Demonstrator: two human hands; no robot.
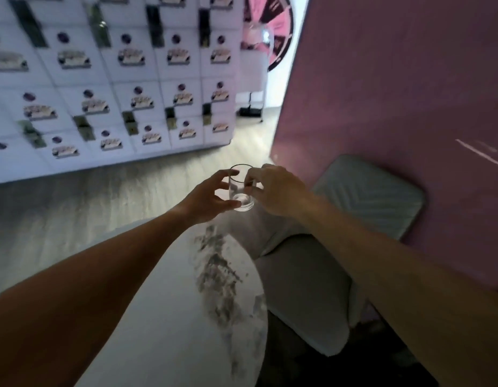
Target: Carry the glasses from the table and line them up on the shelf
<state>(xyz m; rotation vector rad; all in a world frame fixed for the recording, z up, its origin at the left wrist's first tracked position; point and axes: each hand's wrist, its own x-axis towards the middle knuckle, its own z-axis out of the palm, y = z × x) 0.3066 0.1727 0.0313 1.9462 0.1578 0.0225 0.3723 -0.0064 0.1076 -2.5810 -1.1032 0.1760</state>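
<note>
Pink wall (395,93): it fills my right side, so any way onward looks to be along the floor toward the left; I see no shelf from here.
White cabinets (116,79): blurred rows of labelled doors beyond the floor, well apart from me.
Table (164,317): round and marbled, under my arms; no other glasses show on the part I can see.
Cushion (368,196): leans against the wall on the pale seat beside the table.
Right hand (275,191): fingers curled round the far side near the rim, carrying the weight.
Left hand (208,196): thumb under the base, a fingertip at the rim, steadying.
Glass (241,188): clear, empty, upright, held past the table's far edge between both hands.
</note>
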